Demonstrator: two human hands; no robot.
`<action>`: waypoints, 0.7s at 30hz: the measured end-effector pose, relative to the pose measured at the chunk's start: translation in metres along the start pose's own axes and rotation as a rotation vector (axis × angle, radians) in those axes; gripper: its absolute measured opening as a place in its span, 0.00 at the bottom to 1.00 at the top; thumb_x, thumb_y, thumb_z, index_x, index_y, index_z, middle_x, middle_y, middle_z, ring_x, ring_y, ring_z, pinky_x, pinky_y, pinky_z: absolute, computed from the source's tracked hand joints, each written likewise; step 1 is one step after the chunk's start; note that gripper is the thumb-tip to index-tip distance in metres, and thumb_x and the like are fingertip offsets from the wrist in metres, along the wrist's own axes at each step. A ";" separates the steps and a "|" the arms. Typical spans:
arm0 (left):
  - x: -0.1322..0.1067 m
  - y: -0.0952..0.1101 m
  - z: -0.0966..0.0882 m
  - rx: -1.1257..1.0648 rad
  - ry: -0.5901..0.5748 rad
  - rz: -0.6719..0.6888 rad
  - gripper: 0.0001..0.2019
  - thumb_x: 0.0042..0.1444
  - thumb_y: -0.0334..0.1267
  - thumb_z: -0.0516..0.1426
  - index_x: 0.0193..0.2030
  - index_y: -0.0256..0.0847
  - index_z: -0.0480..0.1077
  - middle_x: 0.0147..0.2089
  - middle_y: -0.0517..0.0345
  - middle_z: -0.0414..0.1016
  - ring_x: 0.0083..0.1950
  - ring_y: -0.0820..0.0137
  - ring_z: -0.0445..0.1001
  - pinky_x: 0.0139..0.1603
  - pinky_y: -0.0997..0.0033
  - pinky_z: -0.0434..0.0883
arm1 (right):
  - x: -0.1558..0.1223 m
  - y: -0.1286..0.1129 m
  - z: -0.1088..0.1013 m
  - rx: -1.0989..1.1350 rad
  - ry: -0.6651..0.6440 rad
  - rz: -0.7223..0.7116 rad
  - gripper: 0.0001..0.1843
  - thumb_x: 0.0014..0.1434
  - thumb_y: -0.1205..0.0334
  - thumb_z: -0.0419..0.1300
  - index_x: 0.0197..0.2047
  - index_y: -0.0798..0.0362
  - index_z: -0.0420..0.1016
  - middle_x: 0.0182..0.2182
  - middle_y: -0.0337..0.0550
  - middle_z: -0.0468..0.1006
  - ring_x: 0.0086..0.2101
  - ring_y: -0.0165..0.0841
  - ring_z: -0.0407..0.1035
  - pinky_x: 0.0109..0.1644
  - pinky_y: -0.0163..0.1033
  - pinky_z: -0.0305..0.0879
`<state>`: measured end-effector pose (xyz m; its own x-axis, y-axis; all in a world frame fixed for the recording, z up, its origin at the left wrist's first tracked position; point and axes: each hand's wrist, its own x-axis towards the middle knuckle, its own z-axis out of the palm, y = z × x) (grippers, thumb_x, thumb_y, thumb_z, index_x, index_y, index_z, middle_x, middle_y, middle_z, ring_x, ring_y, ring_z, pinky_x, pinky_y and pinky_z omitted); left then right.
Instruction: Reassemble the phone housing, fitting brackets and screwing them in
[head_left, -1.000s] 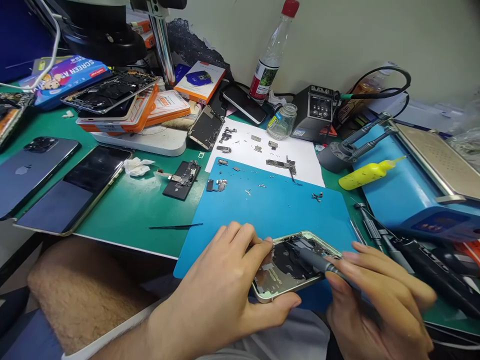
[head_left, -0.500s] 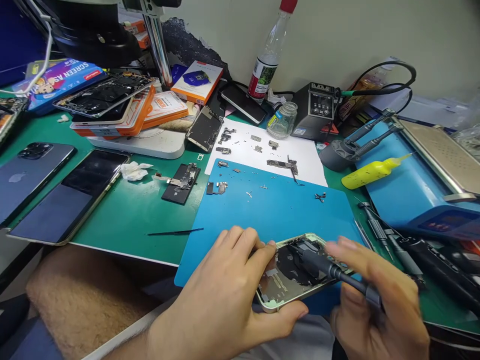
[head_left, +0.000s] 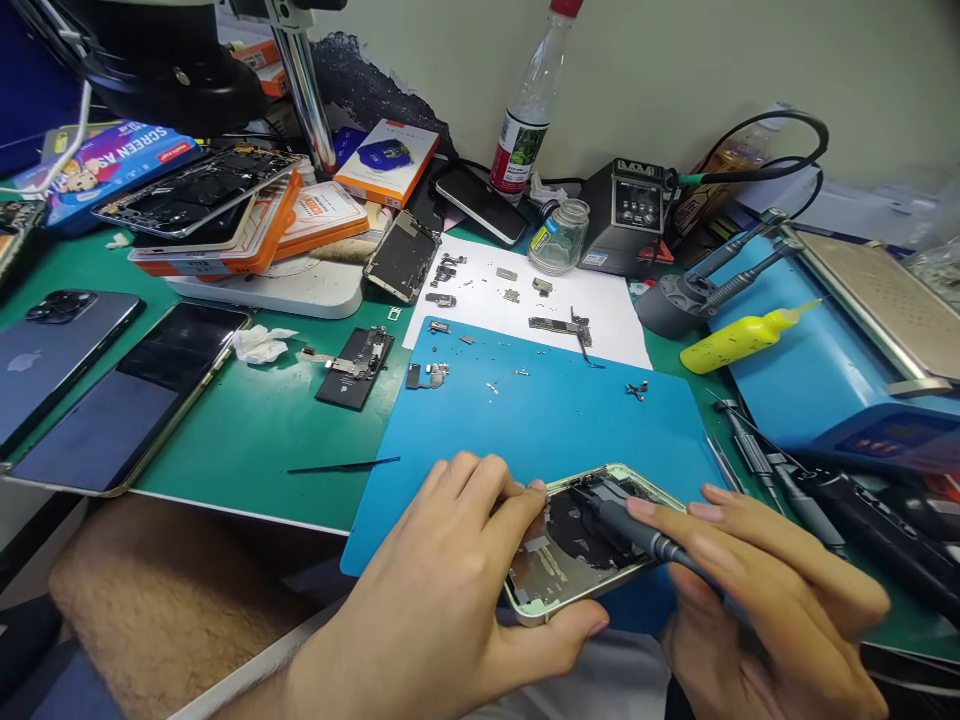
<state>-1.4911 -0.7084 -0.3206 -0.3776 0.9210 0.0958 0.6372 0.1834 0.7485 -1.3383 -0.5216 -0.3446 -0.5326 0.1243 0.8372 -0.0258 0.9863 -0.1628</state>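
Observation:
My left hand (head_left: 442, 580) grips the near left end of an opened phone frame (head_left: 559, 600), thumb below the edge and fingers along the far side. The frame is pale green at its rim, with a black round patch inside, and is held tilted over the front of the blue mat (head_left: 480, 430). In my right hand (head_left: 765, 600) is a dark grey screwdriver (head_left: 630, 525), held between thumb and fingers. Its head points into the far part of the frame; the tip itself is hard to make out.
Small phone parts, among them a board with a cable (head_left: 561, 325), lie on white paper (head_left: 472, 265) and the mat. A yellow bottle (head_left: 739, 338), screwdrivers (head_left: 750, 445) and a blue machine (head_left: 817, 370) stand right. Phones (head_left: 127, 400) lie left, near a battery (head_left: 354, 370).
My right hand has shifted forward along the screwdriver, its fingers now stretched over the handle. The view has moved slightly; my left hand keeps its hold on the frame.

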 end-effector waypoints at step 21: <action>-0.002 -0.001 0.002 0.042 -0.008 0.001 0.29 0.65 0.54 0.66 0.67 0.43 0.71 0.51 0.50 0.71 0.50 0.56 0.69 0.48 0.51 0.75 | -0.011 0.001 0.001 0.134 0.106 0.208 0.36 0.58 0.80 0.73 0.67 0.53 0.76 0.46 0.47 0.89 0.40 0.43 0.86 0.42 0.46 0.87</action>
<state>-1.4891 -0.7098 -0.3230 -0.3715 0.9239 0.0911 0.6652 0.1964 0.7204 -1.3333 -0.5221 -0.3541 -0.4463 0.3404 0.8276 -0.0408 0.9161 -0.3988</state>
